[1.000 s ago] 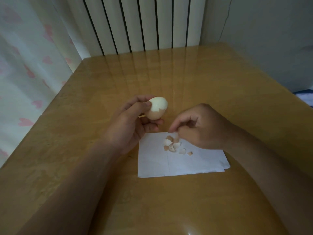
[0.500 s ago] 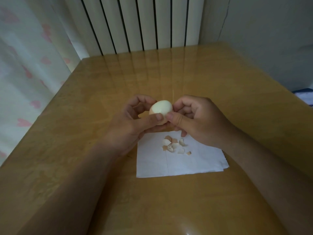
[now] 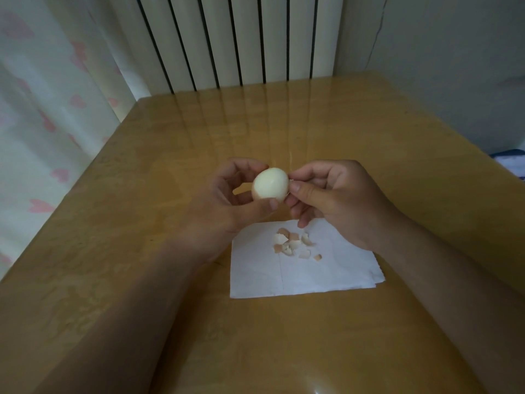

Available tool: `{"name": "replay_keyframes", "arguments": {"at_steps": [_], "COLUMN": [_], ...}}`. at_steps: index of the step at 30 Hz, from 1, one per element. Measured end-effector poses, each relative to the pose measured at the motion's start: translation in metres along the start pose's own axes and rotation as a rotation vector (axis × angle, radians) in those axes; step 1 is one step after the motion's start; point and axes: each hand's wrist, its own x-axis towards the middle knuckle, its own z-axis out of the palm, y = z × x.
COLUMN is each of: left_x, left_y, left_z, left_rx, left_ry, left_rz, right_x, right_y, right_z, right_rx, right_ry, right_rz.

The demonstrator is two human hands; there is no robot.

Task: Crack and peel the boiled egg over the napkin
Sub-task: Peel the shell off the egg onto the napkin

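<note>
A boiled egg (image 3: 270, 183), mostly bare and white with a little brown shell left at its lower left, is held above the table just beyond the napkin. My left hand (image 3: 227, 203) grips it between thumb and fingers. My right hand (image 3: 332, 194) pinches a small bit of shell at the egg's right side with thumb and forefinger. A white napkin (image 3: 306, 274) lies flat on the table below, with several brown and white shell pieces (image 3: 292, 244) heaped near its far edge.
The glossy wooden table (image 3: 199, 132) stretches to a white ribbed radiator (image 3: 233, 41) at the back. A curtain with pink hearts (image 3: 48, 109) hangs at the left. A grey wall is on the right.
My right hand rose from the shell heap on the napkin to the egg and now pinches shell at its right side. The egg shows more bare white.
</note>
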Motion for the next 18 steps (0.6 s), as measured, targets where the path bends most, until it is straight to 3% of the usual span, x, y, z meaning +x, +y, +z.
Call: {"name": "replay_keyframes", "arguments": {"at_steps": [6,12,18], "left_x": [-0.004,-0.004,-0.002], "left_y": [0.002,0.003,0.002], "left_z": [0.008,0.008,0.009], "left_rx": [0.21,0.207,0.069], "left_ry": [0.073,0.102,0.107], "left_rz": [0.091,0.07,-0.001], "right_x": [-0.001,-0.006,-0.006], "right_y": [0.003,0.009,0.009], "right_z": [0.006,0.018,0.021], "right_rx": [0.051,-0.335,-0.546], "right_ry": [0.038,0.254,0.325], "right_rz": [0.017,-0.198,-0.32]}}
